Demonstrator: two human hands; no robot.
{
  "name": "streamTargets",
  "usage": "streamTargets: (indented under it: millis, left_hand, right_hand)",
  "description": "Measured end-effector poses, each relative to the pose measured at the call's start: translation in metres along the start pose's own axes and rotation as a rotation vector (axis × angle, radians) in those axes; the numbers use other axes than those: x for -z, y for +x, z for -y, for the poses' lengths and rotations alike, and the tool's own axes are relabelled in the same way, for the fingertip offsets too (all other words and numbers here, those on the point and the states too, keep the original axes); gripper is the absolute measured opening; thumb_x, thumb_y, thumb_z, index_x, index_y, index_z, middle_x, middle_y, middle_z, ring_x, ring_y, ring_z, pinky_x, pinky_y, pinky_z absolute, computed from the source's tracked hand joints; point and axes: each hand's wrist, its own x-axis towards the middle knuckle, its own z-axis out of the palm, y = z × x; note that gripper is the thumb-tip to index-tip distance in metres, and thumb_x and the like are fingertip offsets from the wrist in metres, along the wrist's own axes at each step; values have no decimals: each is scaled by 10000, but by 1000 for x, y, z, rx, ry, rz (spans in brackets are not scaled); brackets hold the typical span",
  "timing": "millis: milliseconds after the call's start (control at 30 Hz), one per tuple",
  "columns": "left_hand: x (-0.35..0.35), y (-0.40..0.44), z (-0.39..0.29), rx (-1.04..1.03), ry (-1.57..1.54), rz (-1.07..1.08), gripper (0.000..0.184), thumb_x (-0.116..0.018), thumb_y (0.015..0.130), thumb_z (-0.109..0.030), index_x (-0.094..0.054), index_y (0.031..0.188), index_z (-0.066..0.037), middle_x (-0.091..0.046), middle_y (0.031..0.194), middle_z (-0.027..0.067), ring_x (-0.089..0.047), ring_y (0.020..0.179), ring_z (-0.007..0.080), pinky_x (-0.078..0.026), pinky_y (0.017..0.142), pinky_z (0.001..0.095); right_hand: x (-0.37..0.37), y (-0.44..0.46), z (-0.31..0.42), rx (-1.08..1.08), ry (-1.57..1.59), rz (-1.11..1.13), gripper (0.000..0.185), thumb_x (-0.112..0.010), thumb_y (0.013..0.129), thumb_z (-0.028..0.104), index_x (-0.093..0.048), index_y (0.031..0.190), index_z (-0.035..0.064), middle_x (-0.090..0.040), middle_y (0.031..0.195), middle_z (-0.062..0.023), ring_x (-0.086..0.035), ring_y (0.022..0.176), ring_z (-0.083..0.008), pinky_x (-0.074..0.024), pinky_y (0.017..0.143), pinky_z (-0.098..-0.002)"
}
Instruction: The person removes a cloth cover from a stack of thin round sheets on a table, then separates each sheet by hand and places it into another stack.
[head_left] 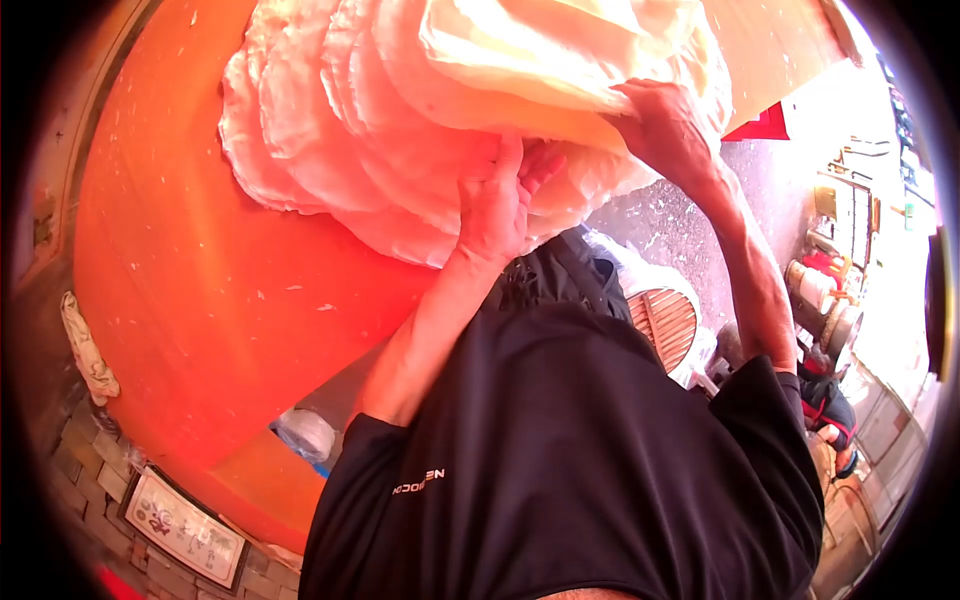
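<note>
1. The orange table spreads widest, from 12 round to 8 o'clock.
2. On it at 12 o'clock lies my stack of thin, pale sheets, edges overlapping.
3. My right hand, towards 1 o'clock, has its fingers clamped on the top sheet's edge.
4. My left hand, at 12 o'clock, touches the stack, thumb and fingers apart.

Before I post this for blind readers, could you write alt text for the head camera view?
A bare right hand grips the edge of a folded-back pale sheet above a fanned stack of thin sheets on an orange tabletop. The left hand is palm up near that edge. A black short-sleeved shirt shows below.
</note>
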Motion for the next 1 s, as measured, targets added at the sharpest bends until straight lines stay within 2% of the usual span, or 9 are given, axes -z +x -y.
streamTargets:
  millis: [133, 233, 333, 500, 567, 700, 767, 933, 1000]
  left_hand:
    - [0, 9, -3, -79, 163, 21, 216, -545, 953, -145, -549, 1133, -27, -627, 1057, 98, -631, 983, 234, -529, 904, 400]
    - [2, 10, -13, -11, 156, -68, 212, -554, 942, -120, -547, 1136, -33, -629, 1052, 89, -630, 990, 225, -531, 909, 401]
    - [1, 4, -13, -22, 145, -28, 190, -557, 941, -101, -554, 1120, -38, -629, 1047, 83, -630, 984, 216, -540, 898, 403]
    - [0, 8, -16, -74, 128, 17, 157, -566, 939, -76, -559, 1090, -35, -630, 1046, 79, -629, 982, 222, -541, 893, 404]
    - [3, 13, -13, -114, 153, 18, 160, -573, 931, -64, -559, 1086, -31, -627, 1045, 77, -627, 974, 224, -541, 890, 402]
    - [10, 19, -12, -133, 314, -45, 170, -584, 909, -35, -554, 1076, -19, -622, 1033, 79, -622, 944, 223, -544, 867, 402]
    - [7, 20, -13, -161, 283, -24, 169, -585, 903, -29, -552, 1068, -18, -622, 1024, 81, -620, 940, 218, -545, 863, 398]
    - [7, 17, -11, -185, 286, -46, 152, -586, 901, -18, -544, 1048, -20, -626, 1028, 81, -616, 947, 201, -545, 860, 378]
    - [5, 15, -13, -155, 195, 17, 153, -590, 895, 6, -543, 1037, -23, -626, 1059, 80, -612, 958, 185, -545, 861, 367]
  right_hand:
    - [1, 5, 9, -9, -8, 2, 161, -645, 813, 155, -666, 882, 11, -626, 776, -158, -611, 735, -345, -482, 675, -394]
    - [-17, 1, 8, 115, 53, -148, 153, -642, 803, 143, -664, 873, 10, -619, 774, -172, -610, 728, -342, -480, 670, -397]
    - [-4, 7, 14, -12, 53, -14, 144, -651, 774, 116, -669, 873, 12, -624, 779, -169, -614, 734, -342, -488, 678, -390]
    - [-14, 7, 8, 90, 45, -92, 179, -658, 810, 169, -667, 869, 0, -617, 753, -159, -608, 705, -323, -475, 652, -386]
    - [-7, 11, 14, -87, 99, 46, 202, -660, 823, 192, -666, 857, -7, -615, 748, -154, -611, 698, -311, -474, 643, -377]
    - [-14, 10, 14, -41, 110, 11, 212, -668, 820, 201, -667, 848, -9, -623, 757, -152, -618, 699, -309, -479, 643, -365]
    - [-20, 5, 14, 29, 94, -118, 221, -675, 817, 211, -668, 847, -8, -628, 763, -150, -618, 693, -307, -474, 634, -360]
    - [-11, 9, 17, 2, 113, -38, 241, -683, 821, 232, -669, 865, -4, -630, 772, -147, -615, 694, -306, -475, 635, -361]
    - [-11, 9, 18, -115, 159, -34, 316, -715, 782, 257, -678, 876, -42, -627, 750, -218, -623, 694, -355, -473, 631, -397]
